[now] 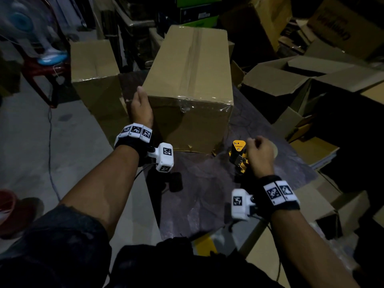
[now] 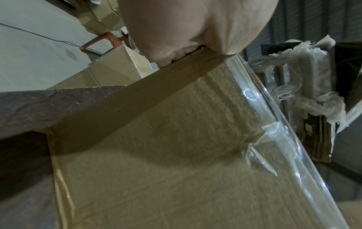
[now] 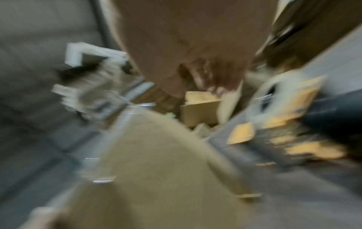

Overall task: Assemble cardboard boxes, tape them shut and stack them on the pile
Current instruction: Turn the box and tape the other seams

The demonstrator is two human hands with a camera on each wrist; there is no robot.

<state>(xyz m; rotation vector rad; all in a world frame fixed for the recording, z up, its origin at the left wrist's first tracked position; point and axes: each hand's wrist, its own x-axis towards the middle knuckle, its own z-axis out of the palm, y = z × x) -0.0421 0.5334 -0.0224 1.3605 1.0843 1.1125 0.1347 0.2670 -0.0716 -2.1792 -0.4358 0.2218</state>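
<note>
A closed cardboard box (image 1: 187, 80) stands on the dark table (image 1: 207, 194), with clear tape (image 1: 193, 59) along its top seam and over the near edge. My left hand (image 1: 141, 104) grips the box's near left corner, thumb along the top edge and fingers hidden round the left side. The left wrist view shows the palm (image 2: 195, 23) clamped on that corner of the box (image 2: 176, 155). My right hand (image 1: 259, 154) hovers with loosely curled fingers beside a yellow tape dispenser (image 1: 238, 154) on the table. The blurred right wrist view shows the fingers (image 3: 211, 83) holding nothing, apart from the dispenser (image 3: 293, 124).
An open box (image 1: 95, 75) stands left of the table. A fan (image 1: 31, 28) sits on a red stool (image 1: 41, 73) further left. Open boxes (image 1: 291, 84) and flat cardboard (image 1: 311, 150) crowd the right. A small black object (image 1: 176, 181) lies on the table.
</note>
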